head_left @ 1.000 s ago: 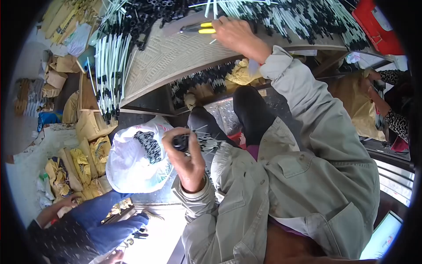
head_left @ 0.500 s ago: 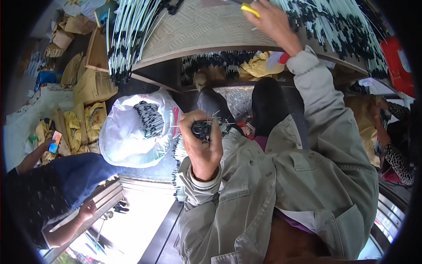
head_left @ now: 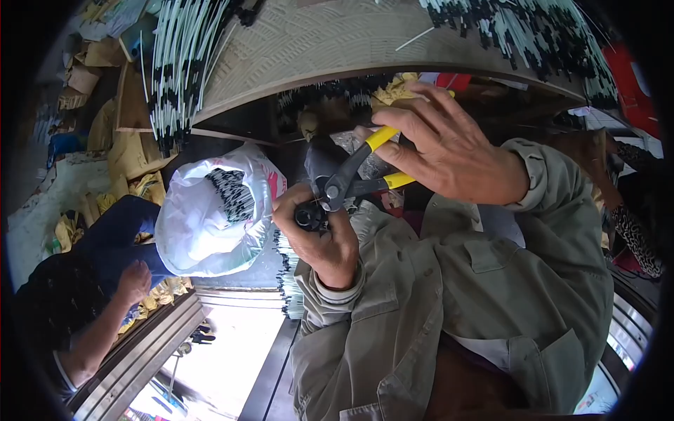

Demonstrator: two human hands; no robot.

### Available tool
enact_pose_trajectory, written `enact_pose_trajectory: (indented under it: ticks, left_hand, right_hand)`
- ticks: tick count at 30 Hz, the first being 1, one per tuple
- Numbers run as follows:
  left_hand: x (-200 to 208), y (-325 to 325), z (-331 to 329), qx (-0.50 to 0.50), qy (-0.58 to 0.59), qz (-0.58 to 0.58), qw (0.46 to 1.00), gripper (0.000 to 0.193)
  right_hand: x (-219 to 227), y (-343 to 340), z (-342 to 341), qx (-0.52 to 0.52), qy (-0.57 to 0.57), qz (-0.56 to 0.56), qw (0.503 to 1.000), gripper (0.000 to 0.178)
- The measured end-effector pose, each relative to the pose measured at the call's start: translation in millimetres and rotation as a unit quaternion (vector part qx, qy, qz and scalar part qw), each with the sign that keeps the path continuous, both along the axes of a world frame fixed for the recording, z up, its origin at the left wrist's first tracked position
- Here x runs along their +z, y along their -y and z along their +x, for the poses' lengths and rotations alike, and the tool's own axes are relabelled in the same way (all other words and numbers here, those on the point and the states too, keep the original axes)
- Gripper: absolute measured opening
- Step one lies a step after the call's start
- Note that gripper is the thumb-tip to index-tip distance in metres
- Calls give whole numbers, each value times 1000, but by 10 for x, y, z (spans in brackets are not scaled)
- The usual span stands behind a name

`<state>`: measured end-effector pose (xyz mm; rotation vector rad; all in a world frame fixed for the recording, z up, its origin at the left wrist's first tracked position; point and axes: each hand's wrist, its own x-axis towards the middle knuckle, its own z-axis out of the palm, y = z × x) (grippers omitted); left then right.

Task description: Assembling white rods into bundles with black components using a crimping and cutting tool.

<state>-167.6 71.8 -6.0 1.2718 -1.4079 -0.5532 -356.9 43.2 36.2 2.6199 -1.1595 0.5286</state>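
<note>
- Reference: clock positions are read from the centre of the view, with 12 o'clock at the upper edge, unless another centre is stated.
- Left hand [head_left: 326,249]: just below centre, closed around a compact bundle of black, rounded-end parts [head_left: 309,216]. The bundle projects at 11 o'clock from the palm, between thumb and fingers.
- Right hand [head_left: 449,151]: at 2 o'clock, gripping black metal pliers with yellow handles [head_left: 354,165]. The fingers are partly extended and the handles stand apart.
- Pliers: the head points to 8 o'clock from the right hand and lies against or just above the bundle; contact cannot be confirmed.
- White translucent plastic bag [head_left: 184,231]: at 9 o'clock, open-mouthed, beside the left hand. It contains a packed mass of black-and-white thin sticks [head_left: 233,193].
- Brown wood-grain table [head_left: 302,56]: at 12 o'clock. A fan of pale rods with black fittings [head_left: 179,63] overhangs its edge between 10 and 11 o'clock. A larger heap of similar rods [head_left: 505,35] lies between 1 and 2 o'clock. One loose white rod [head_left: 414,38] lies at 1 o'clock.
- Seated person in dark top and blue trousers [head_left: 56,302]: at 8 o'clock.
- Black-and-white patterned sleeve of another person [head_left: 635,235]: at 3 o'clock.
</note>
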Motion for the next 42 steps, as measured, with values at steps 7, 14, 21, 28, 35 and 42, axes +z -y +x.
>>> enact_pose_trajectory:
  ticks: [7,14,21,28,35,42]
  left_hand:
    - [16,-51,21,-2,34,-21,999,30]
    - [-23,11,30,-20,24,-39,999,31]
    - [117,-1,80,-101,33,18,994,33]
    - [102,-30,90,-94,41,10,995,35]
    - [126,-63,108,-100,38,-2,994,32]
    - [202,-69,284,-273,-18,103,956,42]
  right_hand:
    - [194,-105,-35,2,-158,-35,987,25]
    - [-676,-430,302,-43,213,64,974,18]
    - [-351,283,35,-46,74,-265,960,29]
    - [-461,296,105,-56,63,-340,937,25]
    - [-510,171,-24,44,91,-190,977,22]
    - [253,313,-336,195,40,668,718,36]
